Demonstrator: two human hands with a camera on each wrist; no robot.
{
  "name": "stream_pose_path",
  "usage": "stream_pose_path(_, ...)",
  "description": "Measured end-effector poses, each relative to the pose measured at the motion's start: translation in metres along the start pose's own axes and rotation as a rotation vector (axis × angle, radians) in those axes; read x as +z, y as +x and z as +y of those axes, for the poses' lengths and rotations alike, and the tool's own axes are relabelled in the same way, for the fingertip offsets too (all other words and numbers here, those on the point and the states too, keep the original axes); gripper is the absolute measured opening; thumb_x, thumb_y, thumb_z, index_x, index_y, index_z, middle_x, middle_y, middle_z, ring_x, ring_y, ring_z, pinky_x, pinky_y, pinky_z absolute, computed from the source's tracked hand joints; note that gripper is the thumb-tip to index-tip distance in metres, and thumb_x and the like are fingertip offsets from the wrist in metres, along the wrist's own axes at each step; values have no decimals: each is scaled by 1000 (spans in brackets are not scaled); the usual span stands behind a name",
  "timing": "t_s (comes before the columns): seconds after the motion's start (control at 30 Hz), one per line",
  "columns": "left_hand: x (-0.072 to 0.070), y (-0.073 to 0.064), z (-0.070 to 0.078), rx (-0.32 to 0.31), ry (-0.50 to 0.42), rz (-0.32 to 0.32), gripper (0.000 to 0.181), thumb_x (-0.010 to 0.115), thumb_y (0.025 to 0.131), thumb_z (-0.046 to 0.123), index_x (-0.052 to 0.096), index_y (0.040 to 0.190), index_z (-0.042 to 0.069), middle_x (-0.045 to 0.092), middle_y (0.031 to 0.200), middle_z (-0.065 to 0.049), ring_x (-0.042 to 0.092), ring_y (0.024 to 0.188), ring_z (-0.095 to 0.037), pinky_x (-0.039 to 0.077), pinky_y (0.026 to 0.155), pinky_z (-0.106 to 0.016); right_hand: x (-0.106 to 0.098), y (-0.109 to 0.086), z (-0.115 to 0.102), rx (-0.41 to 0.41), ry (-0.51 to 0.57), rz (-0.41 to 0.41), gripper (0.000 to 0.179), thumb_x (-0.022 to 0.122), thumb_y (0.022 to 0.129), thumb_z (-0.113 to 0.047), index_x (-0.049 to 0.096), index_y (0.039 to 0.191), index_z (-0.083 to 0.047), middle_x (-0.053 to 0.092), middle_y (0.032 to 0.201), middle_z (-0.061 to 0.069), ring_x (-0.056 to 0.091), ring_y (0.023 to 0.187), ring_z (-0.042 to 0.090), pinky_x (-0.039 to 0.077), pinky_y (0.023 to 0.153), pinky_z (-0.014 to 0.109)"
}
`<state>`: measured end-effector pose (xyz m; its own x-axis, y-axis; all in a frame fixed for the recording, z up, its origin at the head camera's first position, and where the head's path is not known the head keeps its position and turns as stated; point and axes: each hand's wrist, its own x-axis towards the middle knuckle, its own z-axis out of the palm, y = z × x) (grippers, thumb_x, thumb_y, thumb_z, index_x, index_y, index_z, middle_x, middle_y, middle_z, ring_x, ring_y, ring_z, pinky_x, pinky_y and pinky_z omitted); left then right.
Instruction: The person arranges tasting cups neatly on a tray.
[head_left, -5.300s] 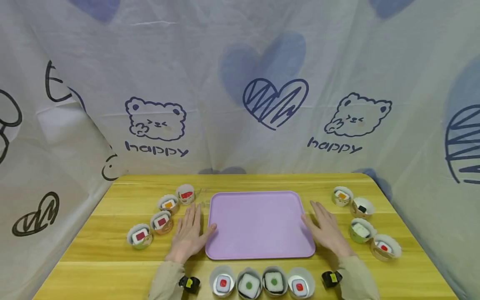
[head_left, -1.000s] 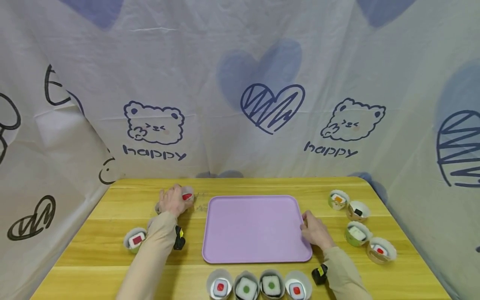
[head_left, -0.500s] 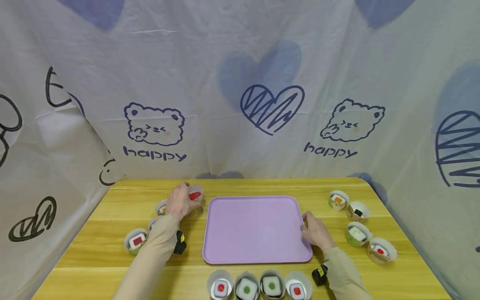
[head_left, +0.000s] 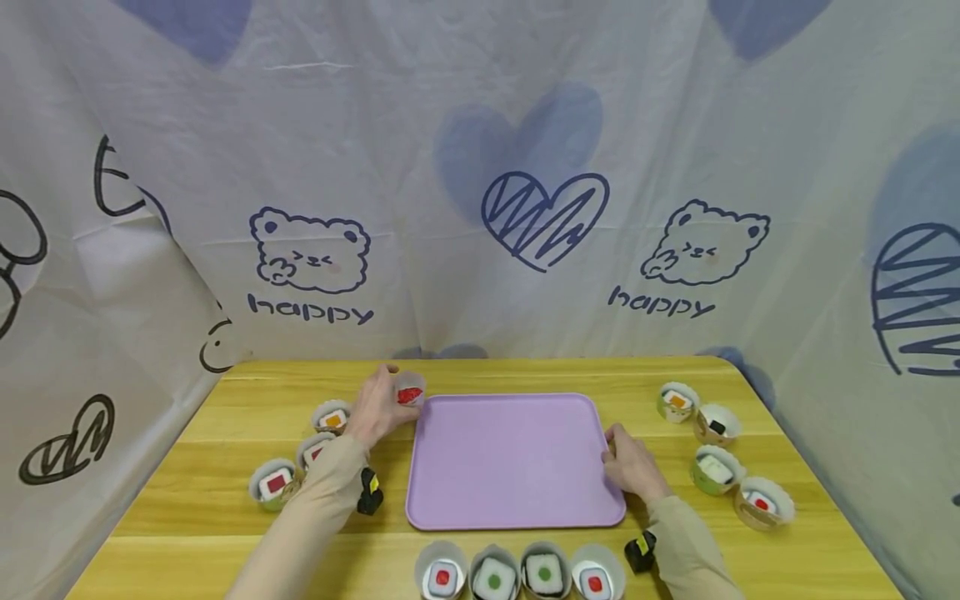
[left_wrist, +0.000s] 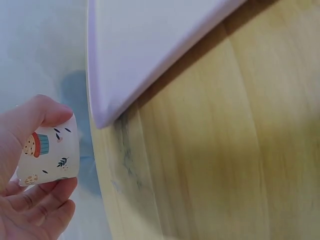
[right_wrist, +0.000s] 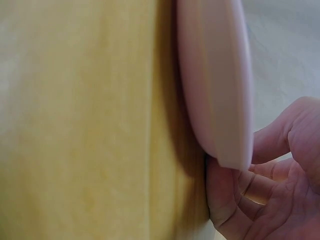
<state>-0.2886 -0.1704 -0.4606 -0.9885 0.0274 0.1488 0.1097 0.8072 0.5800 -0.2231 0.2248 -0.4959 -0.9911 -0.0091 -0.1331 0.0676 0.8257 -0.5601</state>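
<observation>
your left hand [head_left: 375, 409] holds a cupcake-printed paper cup [left_wrist: 56, 151] with red filling [head_left: 408, 395], fingers [left_wrist: 61, 192] curled around its sides, just beside the far left corner of the lilac tray [head_left: 517, 458]. your right hand [head_left: 633, 468] pinches the tray's right rim above the worktop [head_left: 187, 492].

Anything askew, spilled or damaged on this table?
Grey-green marks on the wooden tabletop, near a corner of the purple tray: they interrupt the wood grain. Scuff or stain, can't tell. No spill visible.
</observation>
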Motion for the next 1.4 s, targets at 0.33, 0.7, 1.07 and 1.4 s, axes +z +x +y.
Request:
stream_pose_path(0.33,11,-3,9,62,-23,-20,81,86,73,16,43,137,-7,65,117,-31,66,104,-41,56,89,-48,0,0,1,-5,12,1,22,51,98,-8,50,118,3,54,83,10,52,72,22,41,63,32)
stream_pose_path(0.7,24,-4,14,74,-20,-38,80,84,73,14,42,138,-6,67,112,-31,69,96,-39,58,84,-47,1,-1,0,-6,17,-3,21,50,99,-8,50,117,2,54,82,10,52,72,22,41,63,32)
stream_pose_path(1.07,29,-5,24,83,-34,-81,80,87,72,13,44,138,-3,70,104,-25,69,92,-34,58,83,-44,1,0,2,-17,6,14,21,51,98,-8,50,116,2,53,81,9,51,70,22,40,62,32)
stream_pose_path(1.4,36,-3,26,110,26,-76,75,87,73,16,47,135,-2,71,100,-23,67,91,-33,56,84,-46,2,0,3,-7,14,10,22,51,98,-8,50,118,2,54,83,10,52,71,22,41,62,32)
